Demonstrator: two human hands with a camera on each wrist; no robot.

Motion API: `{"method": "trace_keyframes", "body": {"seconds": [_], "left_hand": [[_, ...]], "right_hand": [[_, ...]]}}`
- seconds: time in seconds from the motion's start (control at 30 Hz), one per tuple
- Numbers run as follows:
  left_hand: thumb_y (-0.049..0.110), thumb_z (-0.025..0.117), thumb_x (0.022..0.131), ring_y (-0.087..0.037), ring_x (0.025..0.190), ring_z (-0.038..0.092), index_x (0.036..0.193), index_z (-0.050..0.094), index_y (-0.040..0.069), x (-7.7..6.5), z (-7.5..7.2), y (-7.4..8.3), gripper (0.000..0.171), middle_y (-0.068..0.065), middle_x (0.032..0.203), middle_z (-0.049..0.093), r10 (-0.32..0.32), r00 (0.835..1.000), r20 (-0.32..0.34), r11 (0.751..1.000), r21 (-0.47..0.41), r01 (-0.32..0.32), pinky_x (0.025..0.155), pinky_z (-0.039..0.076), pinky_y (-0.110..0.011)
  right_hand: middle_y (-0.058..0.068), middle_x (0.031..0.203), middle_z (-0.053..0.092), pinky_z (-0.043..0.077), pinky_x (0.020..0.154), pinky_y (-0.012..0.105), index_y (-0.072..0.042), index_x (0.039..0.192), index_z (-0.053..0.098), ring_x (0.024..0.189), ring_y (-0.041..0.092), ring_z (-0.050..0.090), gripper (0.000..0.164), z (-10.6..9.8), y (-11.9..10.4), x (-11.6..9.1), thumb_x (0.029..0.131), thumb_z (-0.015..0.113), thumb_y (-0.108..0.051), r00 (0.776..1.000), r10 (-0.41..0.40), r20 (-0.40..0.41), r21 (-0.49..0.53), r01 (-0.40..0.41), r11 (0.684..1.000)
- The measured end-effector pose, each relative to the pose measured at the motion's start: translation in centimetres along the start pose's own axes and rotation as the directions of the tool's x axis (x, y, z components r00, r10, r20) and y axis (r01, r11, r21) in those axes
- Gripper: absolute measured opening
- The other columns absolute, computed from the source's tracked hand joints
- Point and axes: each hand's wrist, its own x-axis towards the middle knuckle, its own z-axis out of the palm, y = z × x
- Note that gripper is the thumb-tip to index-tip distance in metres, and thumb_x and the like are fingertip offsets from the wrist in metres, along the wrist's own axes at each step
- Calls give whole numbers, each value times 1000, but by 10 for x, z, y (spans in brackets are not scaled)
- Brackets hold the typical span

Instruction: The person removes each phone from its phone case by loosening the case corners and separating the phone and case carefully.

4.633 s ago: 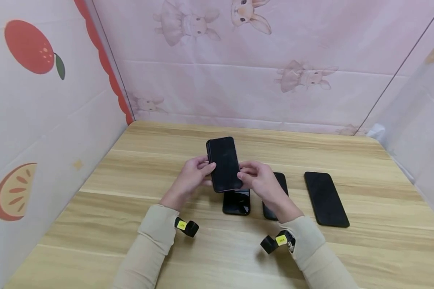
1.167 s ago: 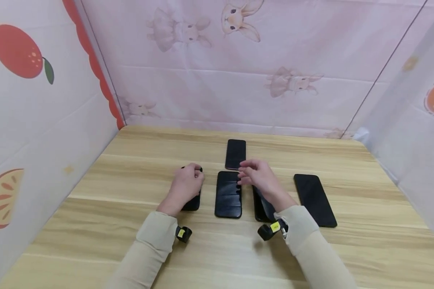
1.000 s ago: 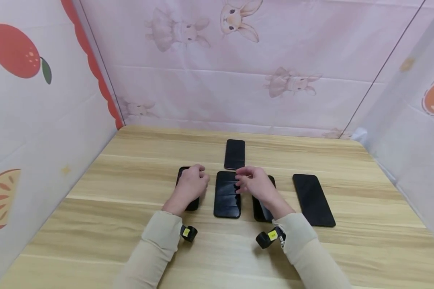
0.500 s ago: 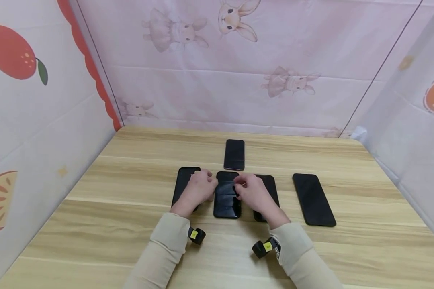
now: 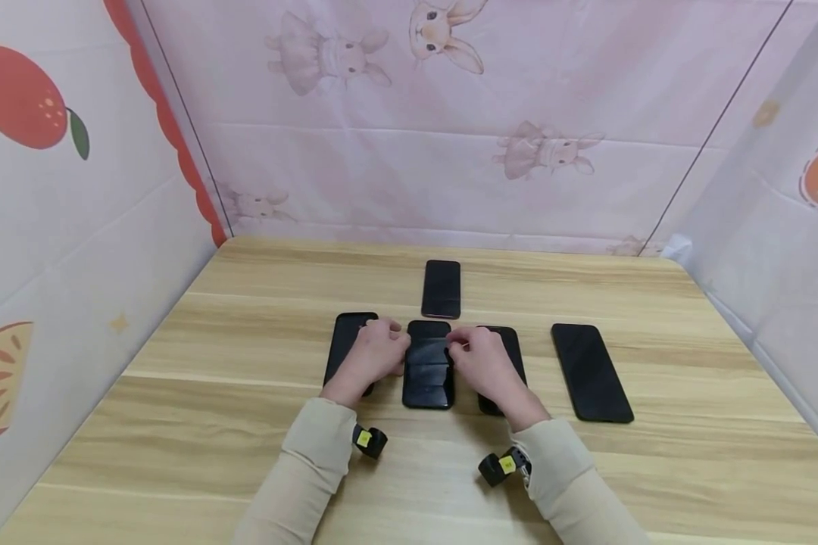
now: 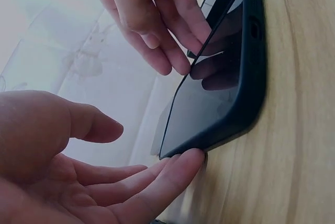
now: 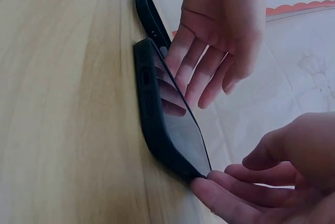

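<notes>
Fingers (image 6: 180, 176) loosely extended, gripping nothing! Over the wooden table (image 5: 143, 431) we have our left hand (image 5: 376, 351) at ten o'clock, our right hand (image 5: 480, 359) at two, neither nearer, just touching opposite sides of the middle phone (image 5: 428, 371): flat between them it lies, long axis running twelve to six.

The person wears a pale-beige fabric left sleeve (image 5: 289, 484) and a matching pale-beige right sleeve (image 5: 582, 492), both with broad cuffs (image 5: 319, 435), beside which sit a stubby, rounded black left wrist camera (image 5: 377, 443) and a similar black right wrist camera (image 5: 491, 471), each bearing a bright yellow rectangular label (image 5: 364, 438) with unreadably small dark marking.
</notes>
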Motion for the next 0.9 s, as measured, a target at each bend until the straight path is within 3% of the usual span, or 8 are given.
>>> {"method": "trace_keyframes", "body": {"seconds": [0.33,0.6,0.8,0.9], "left_hand": [[18,52,97,-20,78,74,138,51,1,0,3,-1,45,-16,130,65,19,1000,3,990,-138,-19,74,59,-32],[14,59,96,-12,86,61,132,60,2,4,12,-1,38,-11,116,67,51,999,17,956,-291,-43,74,55,-27],[21,58,100,-14,82,66,119,64,2,5,28,-4,28,-14,105,70,93,988,123,935,-352,-44,67,57,-28],[24,59,100,-17,82,69,123,62,2,5,32,-5,31,-16,106,70,82,988,128,921,-390,-26,64,60,-33]], "right_hand": [[12,101,75,57,64,25,-1,112,72,74,17,73,24,-1,3,1,96,56,-10,999,32,-16,61,-31,998],[12,99,75,57,64,24,0,110,72,71,13,72,23,0,4,2,94,57,-8,999,24,-29,73,-22,997],[9,98,75,55,64,23,-1,112,72,68,9,69,26,2,3,1,92,57,-9,1000,6,-23,30,-5,1000],[9,96,75,55,65,24,-1,112,72,68,8,68,26,2,2,1,92,57,-9,1000,-2,-17,23,3,1000]]}}
